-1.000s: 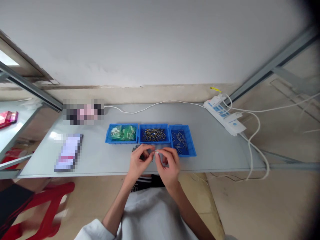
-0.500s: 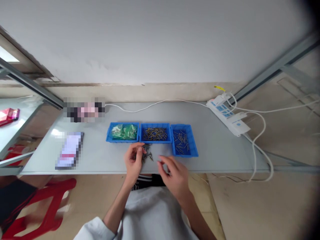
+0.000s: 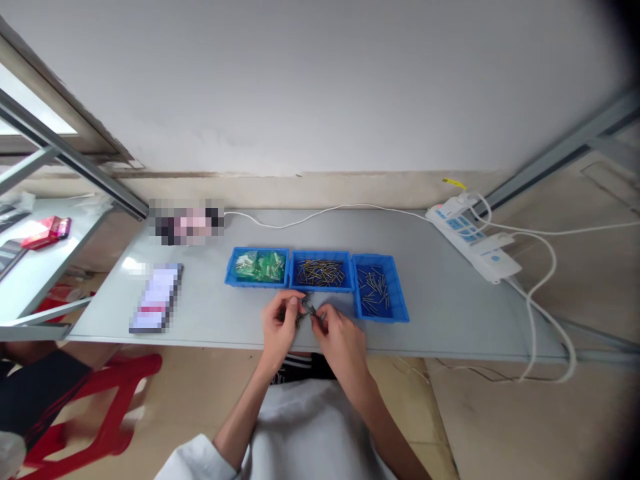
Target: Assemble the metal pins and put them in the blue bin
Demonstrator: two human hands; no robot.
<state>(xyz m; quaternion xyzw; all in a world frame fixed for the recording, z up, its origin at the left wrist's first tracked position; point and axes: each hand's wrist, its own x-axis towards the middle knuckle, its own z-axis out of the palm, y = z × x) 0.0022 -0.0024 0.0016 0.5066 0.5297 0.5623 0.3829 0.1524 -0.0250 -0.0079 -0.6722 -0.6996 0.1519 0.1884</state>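
My left hand (image 3: 281,328) and my right hand (image 3: 339,333) meet over a small heap of dark metal pins (image 3: 305,308) on the grey table (image 3: 440,313), just in front of the middle blue tray. Fingertips of both hands pinch at pins in the heap; what exactly each holds is too small to tell. Behind the hands stand three blue trays side by side: the left tray (image 3: 257,267) with green and pale parts, the middle tray (image 3: 321,271) with brass-coloured pins, the right tray (image 3: 380,289) with grey pins.
A white power strip (image 3: 475,243) with cables lies at the back right, and a white cable runs along the back edge. A blurred flat object (image 3: 156,297) lies left, another blurred object (image 3: 188,222) at the back left. A red stool (image 3: 100,413) stands under the table's left end.
My right hand, which had drawn back toward the table's front edge, has returned to the pin heap beside my left hand. The camera view has shifted slightly.
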